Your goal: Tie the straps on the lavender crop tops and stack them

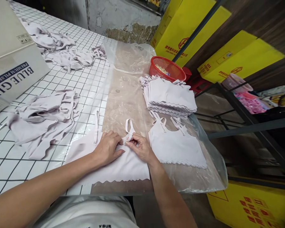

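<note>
A pale lilac camisole top (118, 167) with thin straps and a scalloped hem lies flat at the table's front edge. My right hand (140, 147) pinches its right strap near the neckline. Beside it, my left hand (109, 145) rests on the fabric with fingers bent; its fingertips meet the same strap, and whether they grip it is partly hidden. The left strap (96, 128) lies loose on the grid cloth. Just right of my right hand is a small stack of matching tops (177, 145), straps upward.
Behind that stack stands a taller pile of folded tops (171, 95), near a red basket (167, 68). Loose garments (45, 120) lie left, more (61, 47) farther back. A cardboard box (14, 63) stands at left. A metal rack (251, 126) and yellow cartons (187, 31) border the right.
</note>
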### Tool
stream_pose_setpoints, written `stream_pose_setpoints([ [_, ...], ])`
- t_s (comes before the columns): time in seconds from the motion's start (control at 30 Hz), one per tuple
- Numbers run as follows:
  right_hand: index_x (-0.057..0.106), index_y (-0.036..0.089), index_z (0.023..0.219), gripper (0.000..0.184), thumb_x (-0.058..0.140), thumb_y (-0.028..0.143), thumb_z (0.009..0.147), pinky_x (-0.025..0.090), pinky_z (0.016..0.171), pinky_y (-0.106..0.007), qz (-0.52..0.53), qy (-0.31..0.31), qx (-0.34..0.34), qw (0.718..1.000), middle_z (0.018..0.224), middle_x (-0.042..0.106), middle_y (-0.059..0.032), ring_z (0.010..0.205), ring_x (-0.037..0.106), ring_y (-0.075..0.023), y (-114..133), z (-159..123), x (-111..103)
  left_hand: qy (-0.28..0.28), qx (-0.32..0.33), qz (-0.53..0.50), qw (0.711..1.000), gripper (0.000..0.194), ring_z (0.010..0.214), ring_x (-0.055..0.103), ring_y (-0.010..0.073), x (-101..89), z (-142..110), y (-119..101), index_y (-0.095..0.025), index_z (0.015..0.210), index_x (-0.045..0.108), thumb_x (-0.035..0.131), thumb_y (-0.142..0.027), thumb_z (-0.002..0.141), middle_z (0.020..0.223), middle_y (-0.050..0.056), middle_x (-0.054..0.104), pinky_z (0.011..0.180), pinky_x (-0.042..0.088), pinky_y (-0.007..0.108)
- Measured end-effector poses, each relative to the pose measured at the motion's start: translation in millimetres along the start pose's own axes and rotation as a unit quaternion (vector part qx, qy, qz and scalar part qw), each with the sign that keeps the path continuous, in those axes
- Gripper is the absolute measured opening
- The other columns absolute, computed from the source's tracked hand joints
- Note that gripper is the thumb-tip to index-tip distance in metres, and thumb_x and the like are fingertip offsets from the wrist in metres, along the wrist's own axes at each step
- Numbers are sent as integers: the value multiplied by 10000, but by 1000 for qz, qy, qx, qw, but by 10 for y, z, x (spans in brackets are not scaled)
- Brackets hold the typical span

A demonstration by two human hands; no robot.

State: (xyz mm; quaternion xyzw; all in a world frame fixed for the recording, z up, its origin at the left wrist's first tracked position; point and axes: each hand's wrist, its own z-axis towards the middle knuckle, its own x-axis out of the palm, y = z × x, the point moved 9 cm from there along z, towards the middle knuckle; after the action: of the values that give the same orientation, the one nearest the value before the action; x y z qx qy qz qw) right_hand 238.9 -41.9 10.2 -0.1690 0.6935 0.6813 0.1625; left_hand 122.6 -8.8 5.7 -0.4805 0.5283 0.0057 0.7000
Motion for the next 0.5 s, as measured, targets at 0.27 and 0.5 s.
stream_pose_setpoints([
  [0.27,666,208,789,148,639,316,888,428,723,-310,-37,-37,-32,998,757,598,-22,794,553,-178,39,-78,-1,-5,-15,-33,999,54,852,557,236,5,-16,2,-181,776,636,688,-180,761,796,39,666,809,342,389],
  [0.5,675,214,777,157,652,318,892,435,757,-328,-46,-37,-53,997,777,651,-32,823,564,-193,93,-87,43,1,-4,-19,1000,139,813,549,230,39,-10,-11,-184,697,653,640,-217,832,725,41,655,774,323,374],
])
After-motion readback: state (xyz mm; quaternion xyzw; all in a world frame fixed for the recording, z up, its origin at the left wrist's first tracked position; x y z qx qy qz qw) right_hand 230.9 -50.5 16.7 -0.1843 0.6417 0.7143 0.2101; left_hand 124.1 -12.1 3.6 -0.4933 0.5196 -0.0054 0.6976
